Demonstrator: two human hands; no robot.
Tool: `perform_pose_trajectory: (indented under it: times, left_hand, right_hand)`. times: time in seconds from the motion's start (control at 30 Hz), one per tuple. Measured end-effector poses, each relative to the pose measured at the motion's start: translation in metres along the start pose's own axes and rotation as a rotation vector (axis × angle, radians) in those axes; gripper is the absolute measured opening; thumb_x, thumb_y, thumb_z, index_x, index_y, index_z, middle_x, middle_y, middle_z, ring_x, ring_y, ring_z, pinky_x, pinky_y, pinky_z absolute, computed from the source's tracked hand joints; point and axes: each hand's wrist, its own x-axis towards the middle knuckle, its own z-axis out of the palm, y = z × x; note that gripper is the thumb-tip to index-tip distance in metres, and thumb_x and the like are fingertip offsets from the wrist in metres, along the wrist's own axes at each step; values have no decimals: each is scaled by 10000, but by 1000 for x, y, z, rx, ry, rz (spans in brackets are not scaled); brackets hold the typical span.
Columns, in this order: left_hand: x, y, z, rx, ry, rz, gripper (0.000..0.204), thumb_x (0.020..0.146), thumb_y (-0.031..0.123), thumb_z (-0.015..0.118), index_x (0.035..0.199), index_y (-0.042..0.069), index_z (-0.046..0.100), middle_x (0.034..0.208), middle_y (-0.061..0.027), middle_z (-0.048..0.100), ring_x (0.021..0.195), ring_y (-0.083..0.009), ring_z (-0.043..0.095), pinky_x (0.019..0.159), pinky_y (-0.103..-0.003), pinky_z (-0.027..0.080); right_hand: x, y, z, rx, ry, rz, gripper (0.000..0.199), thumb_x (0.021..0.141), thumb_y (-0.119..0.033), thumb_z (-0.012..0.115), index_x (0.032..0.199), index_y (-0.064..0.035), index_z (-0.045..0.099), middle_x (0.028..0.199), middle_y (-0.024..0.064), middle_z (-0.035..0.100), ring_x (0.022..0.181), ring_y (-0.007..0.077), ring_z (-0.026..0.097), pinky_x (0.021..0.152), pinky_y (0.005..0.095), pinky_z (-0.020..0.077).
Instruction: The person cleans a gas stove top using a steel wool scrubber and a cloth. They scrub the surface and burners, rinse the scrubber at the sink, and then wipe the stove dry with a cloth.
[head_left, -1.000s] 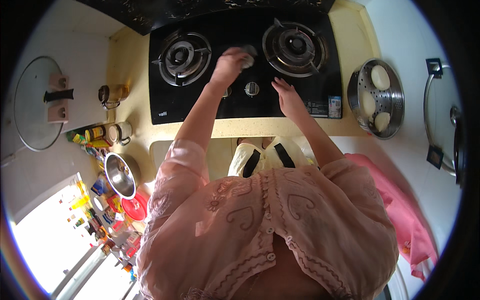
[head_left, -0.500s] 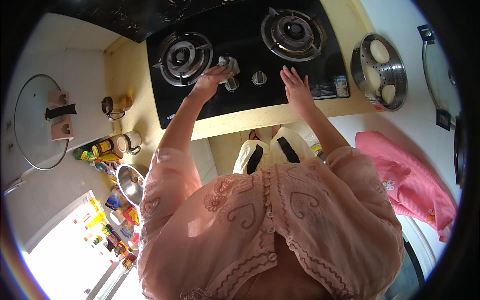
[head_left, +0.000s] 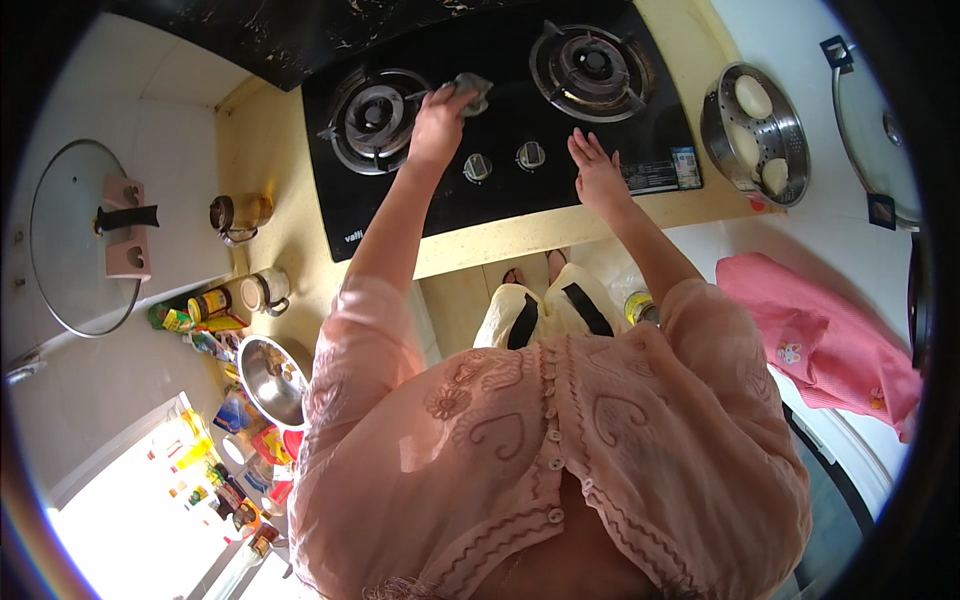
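Across the counter lies a black two-burner gas hob point(head_left: 510, 100). My left hand point(head_left: 440, 122) is closed on a crumpled grey cloth point(head_left: 473, 93), pressed to the glass just right of the left burner point(head_left: 372, 118). Two control knobs point(head_left: 478, 167) sit nearer me, below that hand. My right hand point(head_left: 598, 175) is empty, its fingers stretched out over the hob's front part, below the right burner point(head_left: 592, 68).
Right of the hob stands a steel colander point(head_left: 757, 98) holding pale round pieces. Two jars with handles point(head_left: 240, 215) are on the left counter, near a steel bowl point(head_left: 272, 380) and several packets. A glass lid point(head_left: 75, 235) hangs at left; a pink cloth point(head_left: 810, 325) hangs at right.
My left hand has slid the cloth away from me, from behind the left knob to farther back beside the left burner. My right hand has stayed almost in place.
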Motion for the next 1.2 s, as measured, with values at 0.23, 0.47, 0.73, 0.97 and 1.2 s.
perform_pose_trajectory:
  times: [0.23, 0.47, 0.73, 0.97, 1.2]
  left_hand:
    - [6, -35, 34, 90, -295, -105, 462, 643, -71, 552, 1056, 134, 587, 1046, -106, 558, 1039, -333, 492, 884, -368, 425]
    - [-95, -34, -18, -12, -306, -86, 401, 646, -99, 490, 966, 100, 626, 1007, -105, 571, 962, -310, 535, 831, -366, 457]
    - [-35, -11, -32, -79, -437, -57, 425, 618, -122, 500, 958, 90, 643, 1072, -138, 568, 1027, -318, 515, 883, -355, 437]
    - [48, 65, 77, -179, -593, 310, 452, 646, -114, 495, 995, 127, 650, 1121, -103, 557, 1071, -296, 495, 903, -345, 419]
    - [27, 10, 45, -44, -612, 96, 390, 668, -48, 580, 960, 192, 678, 1112, -73, 551, 1039, -261, 526, 889, -332, 430]
  right_hand:
    - [-1, -9, 0, -3, -6, 10, 660, 782, -108, 521, 1371, -128, 225, 1457, -2, 132, 1327, 212, 187, 1011, 568, 228]
    - [-8, -2, -5, -7, 32, -34, 688, 768, -104, 540, 1373, -107, 212, 1458, 14, 122, 1328, 208, 179, 1007, 574, 228]
    - [-3, -5, -5, 2, 39, -34, 669, 758, -113, 550, 1354, -73, 249, 1451, 46, 151, 1322, 211, 201, 1012, 560, 227]
    - [-3, 14, 6, 240, 83, -182, 577, 729, -25, 540, 1276, -8, 358, 1388, 113, 292, 1287, 254, 278, 1038, 400, 273]
    - [-27, 25, 11, 383, 177, -231, 507, 734, 51, 481, 1233, -26, 430, 1375, 83, 326, 1277, 242, 300, 1042, 394, 273]
